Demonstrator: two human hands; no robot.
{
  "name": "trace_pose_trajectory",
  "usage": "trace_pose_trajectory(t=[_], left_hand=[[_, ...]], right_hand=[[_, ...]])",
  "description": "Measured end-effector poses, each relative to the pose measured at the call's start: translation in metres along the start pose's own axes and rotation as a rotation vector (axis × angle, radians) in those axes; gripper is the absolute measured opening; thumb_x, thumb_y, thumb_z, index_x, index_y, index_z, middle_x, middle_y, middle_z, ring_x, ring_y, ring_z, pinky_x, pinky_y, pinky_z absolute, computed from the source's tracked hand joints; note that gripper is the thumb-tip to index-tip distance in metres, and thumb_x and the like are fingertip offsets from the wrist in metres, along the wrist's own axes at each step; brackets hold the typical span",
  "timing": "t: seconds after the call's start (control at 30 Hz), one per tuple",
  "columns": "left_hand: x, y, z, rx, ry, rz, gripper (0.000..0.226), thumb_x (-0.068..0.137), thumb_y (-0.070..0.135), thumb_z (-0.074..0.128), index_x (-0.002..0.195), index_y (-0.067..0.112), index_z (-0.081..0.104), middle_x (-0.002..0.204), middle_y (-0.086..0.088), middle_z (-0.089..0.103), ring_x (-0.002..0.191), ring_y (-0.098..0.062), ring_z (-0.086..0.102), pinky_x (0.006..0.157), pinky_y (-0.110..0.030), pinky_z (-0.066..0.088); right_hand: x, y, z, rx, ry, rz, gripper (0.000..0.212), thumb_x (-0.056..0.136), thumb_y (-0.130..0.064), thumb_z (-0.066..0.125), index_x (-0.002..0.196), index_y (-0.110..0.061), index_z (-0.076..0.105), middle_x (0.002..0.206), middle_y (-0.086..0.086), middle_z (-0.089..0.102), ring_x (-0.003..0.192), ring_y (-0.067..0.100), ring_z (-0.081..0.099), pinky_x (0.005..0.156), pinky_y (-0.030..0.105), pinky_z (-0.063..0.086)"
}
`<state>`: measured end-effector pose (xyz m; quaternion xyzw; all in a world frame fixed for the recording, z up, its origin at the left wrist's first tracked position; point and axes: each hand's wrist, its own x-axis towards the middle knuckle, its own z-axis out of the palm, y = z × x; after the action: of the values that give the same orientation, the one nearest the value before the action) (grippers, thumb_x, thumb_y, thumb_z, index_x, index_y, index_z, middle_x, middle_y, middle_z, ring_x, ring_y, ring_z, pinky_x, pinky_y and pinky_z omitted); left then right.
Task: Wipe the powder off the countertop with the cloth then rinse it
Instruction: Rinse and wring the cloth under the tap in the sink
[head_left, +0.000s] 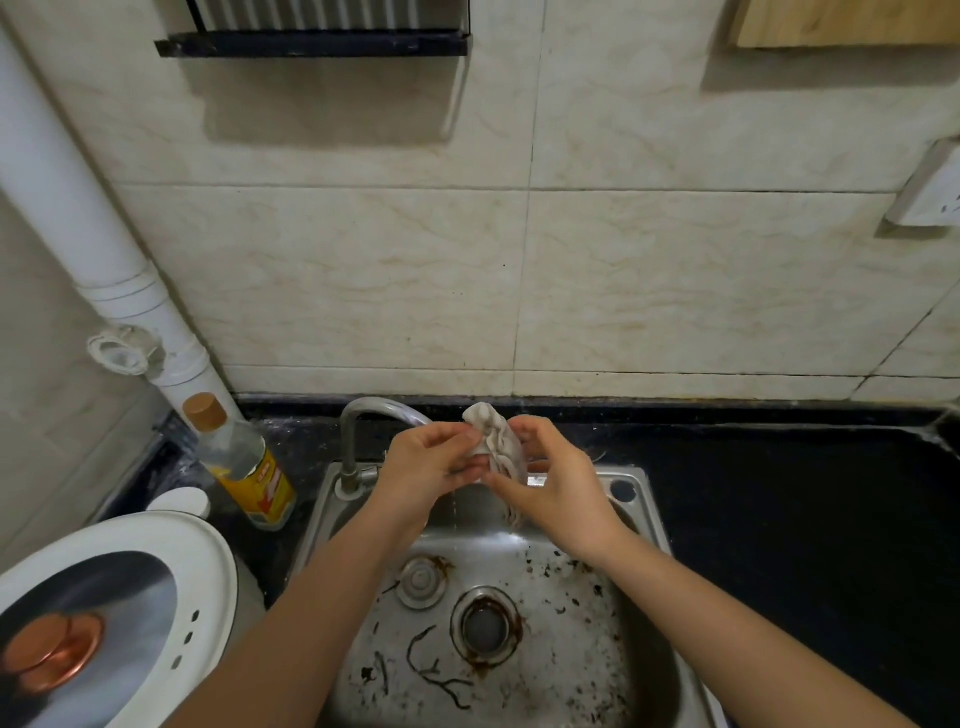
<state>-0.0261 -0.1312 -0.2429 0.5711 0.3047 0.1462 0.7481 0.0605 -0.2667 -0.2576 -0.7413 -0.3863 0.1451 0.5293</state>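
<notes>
A crumpled whitish cloth (496, 441) is held over the steel sink (649, 525), just under the spout of the curved tap (358, 415). My left hand (423, 467) grips its left side and my right hand (558, 480) grips its right side, fingers curled round the fabric. A thin trickle of water drips from the cloth into the basin. The black countertop (779, 493) runs to the right of the sink, with faint pale dust along the back edge near the tap.
A yellow-labelled bottle (244, 462) with a brown cap stands left of the sink. A white rice cooker lid (104, 613) fills the lower left. A white pipe (93, 234) runs down the left wall. Dark debris lies round the sink drain (485, 626).
</notes>
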Motion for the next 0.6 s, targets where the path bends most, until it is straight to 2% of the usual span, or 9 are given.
trace_pose_trajectory(t=[0.17, 0.3, 0.37, 0.43, 0.53, 0.6], left_hand=[[0.003, 0.0, -0.009, -0.064, -0.007, -0.042, 0.021, 0.089, 0.013, 0.062, 0.106, 0.002, 0.066, 0.093, -0.012, 0.073, 0.081, -0.018, 0.069, 0.071, -0.024, 0.055], [0.003, -0.001, -0.014, -0.154, 0.014, -0.099, 0.021, 0.089, 0.015, 0.062, 0.105, 0.002, 0.066, 0.089, -0.011, 0.071, 0.076, -0.015, 0.067, 0.067, -0.024, 0.055], [0.001, -0.004, -0.01, -0.146, 0.021, -0.156, 0.026, 0.091, 0.025, 0.06, 0.106, 0.005, 0.066, 0.095, -0.012, 0.071, 0.081, -0.018, 0.067, 0.072, -0.031, 0.056], [-0.001, -0.005, -0.006, -0.108, -0.038, -0.215, 0.036, 0.089, 0.043, 0.057, 0.106, 0.013, 0.066, 0.1, -0.008, 0.072, 0.092, -0.021, 0.068, 0.083, -0.04, 0.055], [-0.002, -0.008, -0.001, -0.002, -0.125, -0.205, 0.055, 0.075, 0.059, 0.064, 0.113, 0.018, 0.064, 0.109, -0.003, 0.07, 0.101, -0.022, 0.066, 0.087, -0.043, 0.055], [0.0, -0.011, -0.002, 0.013, -0.079, -0.169, 0.056, 0.074, 0.047, 0.071, 0.119, 0.015, 0.059, 0.11, -0.005, 0.069, 0.1, -0.022, 0.067, 0.084, -0.042, 0.056]], right_hand=[[0.011, 0.0, -0.011, 0.178, -0.001, 0.08, 0.023, 0.089, -0.007, 0.061, 0.111, -0.013, 0.068, 0.095, 0.0, 0.074, 0.088, 0.01, 0.07, 0.079, 0.024, 0.056], [0.017, -0.003, -0.017, 0.409, 0.114, 0.243, 0.016, 0.09, -0.01, 0.061, 0.101, -0.007, 0.072, 0.087, 0.009, 0.075, 0.081, 0.021, 0.072, 0.074, 0.03, 0.056], [0.018, -0.005, -0.015, 0.368, 0.176, 0.233, 0.014, 0.089, -0.013, 0.063, 0.099, -0.011, 0.072, 0.084, 0.006, 0.075, 0.078, 0.018, 0.072, 0.069, 0.026, 0.057], [0.016, -0.007, -0.012, 0.209, 0.186, 0.149, 0.014, 0.086, -0.016, 0.067, 0.098, -0.017, 0.073, 0.084, -0.001, 0.075, 0.077, 0.012, 0.072, 0.069, 0.023, 0.057], [0.013, -0.013, -0.012, 0.018, -0.013, 0.071, 0.017, 0.084, -0.021, 0.069, 0.1, -0.023, 0.073, 0.088, -0.006, 0.075, 0.081, 0.006, 0.071, 0.075, 0.025, 0.057], [0.015, -0.016, -0.018, 0.081, -0.138, 0.117, 0.015, 0.088, -0.019, 0.064, 0.1, -0.02, 0.073, 0.09, -0.002, 0.075, 0.085, 0.01, 0.071, 0.08, 0.027, 0.056]])
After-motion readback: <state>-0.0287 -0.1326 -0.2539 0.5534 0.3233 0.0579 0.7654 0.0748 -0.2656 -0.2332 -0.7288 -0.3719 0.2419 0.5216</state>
